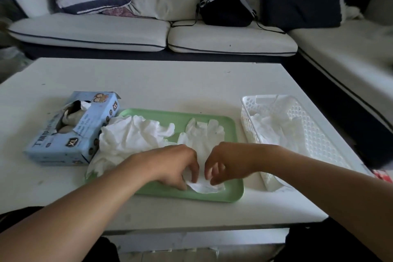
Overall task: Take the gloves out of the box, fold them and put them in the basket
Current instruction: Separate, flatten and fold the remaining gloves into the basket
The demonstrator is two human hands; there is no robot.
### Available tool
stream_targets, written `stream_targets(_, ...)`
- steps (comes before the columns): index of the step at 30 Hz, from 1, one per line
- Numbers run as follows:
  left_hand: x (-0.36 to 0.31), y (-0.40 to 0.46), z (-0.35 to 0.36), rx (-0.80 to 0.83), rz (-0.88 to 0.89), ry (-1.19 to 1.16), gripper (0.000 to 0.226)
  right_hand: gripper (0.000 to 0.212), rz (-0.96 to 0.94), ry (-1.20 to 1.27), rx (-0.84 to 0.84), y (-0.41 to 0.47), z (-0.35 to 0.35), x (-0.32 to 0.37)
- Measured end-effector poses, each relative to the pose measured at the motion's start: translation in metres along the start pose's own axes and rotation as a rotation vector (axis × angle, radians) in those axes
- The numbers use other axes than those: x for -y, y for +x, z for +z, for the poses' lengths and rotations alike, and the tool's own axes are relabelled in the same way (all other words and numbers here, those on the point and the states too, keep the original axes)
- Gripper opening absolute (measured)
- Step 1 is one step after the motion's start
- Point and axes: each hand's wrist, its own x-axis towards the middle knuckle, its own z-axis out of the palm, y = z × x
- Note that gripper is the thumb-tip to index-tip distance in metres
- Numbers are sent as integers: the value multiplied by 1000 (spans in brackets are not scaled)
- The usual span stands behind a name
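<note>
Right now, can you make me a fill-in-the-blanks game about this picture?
1. The flat glove lies on a tray coloured ____.
2. The letters on the blue glove box read ____.
3. The white basket stands on the tray's ____ side.
4. The left hand and right hand both reach to the glove's ____ end.

Missing words: green; XL; right; near

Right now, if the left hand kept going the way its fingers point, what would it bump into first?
Probably the right hand. The left hand points across the flat glove on the green tray, and both hands are close together at its cuff, though depth is uncertain.
</note>
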Motion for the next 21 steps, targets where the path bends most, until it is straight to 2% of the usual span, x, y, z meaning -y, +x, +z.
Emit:
stream_targets(2, -5, -4, 0, 67, -15, 15, 33, 18, 1, 59, 76, 0, -2, 4)
stream_targets(4, -7, -4, 1, 95, -56, -4, 26, 18, 2, 106, 154, 2, -5, 5)
stream_targets(6, -7, -1, 3, 28, -90, -26, 14, 17, 24, 121, 48, 8, -10, 0)
stream_targets(9, -3, 4, -2, -214, -95, 0, 19, 18, 151, 40, -335, 22, -23, -16)
stream_targets(10, -4, 4, -6, -252, -94, 30, 15, 22, 186, 5, -392, 27, -27, -20)
stream_targets(11, -5, 4, -10, -254, -95, 49, 11, 26, 209, -30, -394, 32, -29, -23)
stream_targets(16, -10, 6, -8, -109, -153, 126, 45, 49, 366, -92, -253, 62, -27, -42)
stream_targets(19, -12, 7, -7, -114, -156, 130, 51, 74, 419, 59, -342, 71, -30, -47)
stream_targets(21, -11, 5, -7, -103, -155, 132, 52, 72, 430, 86, -401, 72, -35, -49)
